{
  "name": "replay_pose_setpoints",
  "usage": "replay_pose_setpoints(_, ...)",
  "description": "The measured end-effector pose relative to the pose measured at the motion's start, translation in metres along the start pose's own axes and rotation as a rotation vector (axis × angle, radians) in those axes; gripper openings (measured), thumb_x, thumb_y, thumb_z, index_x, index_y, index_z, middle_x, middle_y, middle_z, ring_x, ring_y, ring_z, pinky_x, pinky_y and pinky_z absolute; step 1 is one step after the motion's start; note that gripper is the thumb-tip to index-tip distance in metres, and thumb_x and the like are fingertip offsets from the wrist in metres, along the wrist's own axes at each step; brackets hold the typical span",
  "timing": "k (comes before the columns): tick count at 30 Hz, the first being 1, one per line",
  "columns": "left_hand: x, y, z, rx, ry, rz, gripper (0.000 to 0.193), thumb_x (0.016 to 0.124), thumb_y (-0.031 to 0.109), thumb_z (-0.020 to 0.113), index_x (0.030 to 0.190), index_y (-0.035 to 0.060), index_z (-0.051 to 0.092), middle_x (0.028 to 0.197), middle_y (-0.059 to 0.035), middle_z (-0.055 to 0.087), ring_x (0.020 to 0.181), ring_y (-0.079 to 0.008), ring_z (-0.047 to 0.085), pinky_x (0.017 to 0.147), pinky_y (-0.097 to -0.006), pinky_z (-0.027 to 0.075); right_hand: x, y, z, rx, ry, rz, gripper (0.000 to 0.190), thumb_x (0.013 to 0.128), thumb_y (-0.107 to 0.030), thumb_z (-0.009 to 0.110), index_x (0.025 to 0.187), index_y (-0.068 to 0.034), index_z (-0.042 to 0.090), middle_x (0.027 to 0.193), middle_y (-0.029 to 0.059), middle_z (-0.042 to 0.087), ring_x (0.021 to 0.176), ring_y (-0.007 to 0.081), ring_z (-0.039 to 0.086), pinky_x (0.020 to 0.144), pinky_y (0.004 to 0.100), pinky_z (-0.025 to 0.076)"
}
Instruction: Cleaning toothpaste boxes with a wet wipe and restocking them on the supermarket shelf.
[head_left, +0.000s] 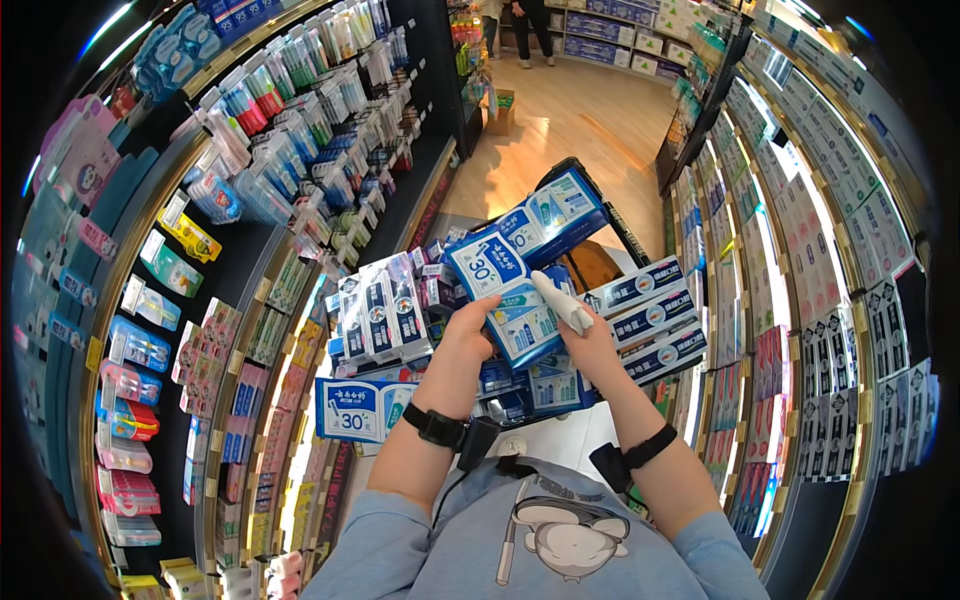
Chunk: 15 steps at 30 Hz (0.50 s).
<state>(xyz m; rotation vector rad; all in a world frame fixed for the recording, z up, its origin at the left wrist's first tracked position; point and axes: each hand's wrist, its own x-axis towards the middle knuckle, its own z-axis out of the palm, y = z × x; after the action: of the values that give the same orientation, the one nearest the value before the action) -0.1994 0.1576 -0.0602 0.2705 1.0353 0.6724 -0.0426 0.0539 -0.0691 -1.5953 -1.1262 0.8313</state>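
Note:
Above a loaded black basket, a blue-and-white toothpaste pack (511, 304) lies tilted between my hands. My left hand (471, 328) grips its left edge, with the thumb on top. At the right edge, my right hand (590, 345) holds the same pack, its fingers partly hidden. A tapered white wrap (561, 302) covers or lies along a finger of that hand; which one I cannot tell. Beneath are a similar long blue pack (559, 214), white-and-navy toothpaste boxes (649, 322), upright boxes in clear film (386, 307) and another blue pack (356, 409) near my left wrist.
Toothbrush packs hang on the left shelving (300, 112), and toothpaste boxes fill the right shelving (817, 300). The black basket rim (628, 234) shows at the far right. Ahead, a wooden floor (555, 120) leads to a cardboard box (500, 112) and people standing (531, 30).

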Motion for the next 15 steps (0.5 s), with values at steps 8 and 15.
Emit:
replay_pose_setpoints(8, -0.02, 0.029, 0.008, -0.106, -0.229, -0.085, 0.031, 0.094, 0.019, 0.055, 0.124, 0.0099, 0.053, 0.122, -0.0101, 0.059, 0.113, -0.0294, 0.057, 0.097, -0.0576, 0.038, -0.009, -0.037, -0.02, 0.412, 0.089, 0.13, 0.047, 0.092, -0.029, 0.06, 0.128, 0.0, 0.05, 0.116, 0.0078, 0.059, 0.104, 0.0154, 0.055, 0.088, 0.0281, 0.044)
replay_pose_setpoints(15, -0.088, 0.019, 0.022, -0.121, -0.417, 0.207, 0.037, 0.093, 0.012, 0.056, 0.128, 0.0034, 0.048, 0.124, -0.0124, 0.057, 0.116, -0.0288, 0.055, 0.102, -0.0434, 0.04, -0.042, -0.072, -0.038, 0.607, 0.118, 0.002, 0.042, 0.094, -0.025, 0.058, 0.128, 0.0, 0.05, 0.116, 0.0058, 0.058, 0.106, 0.0134, 0.054, 0.089, 0.0275, 0.043)
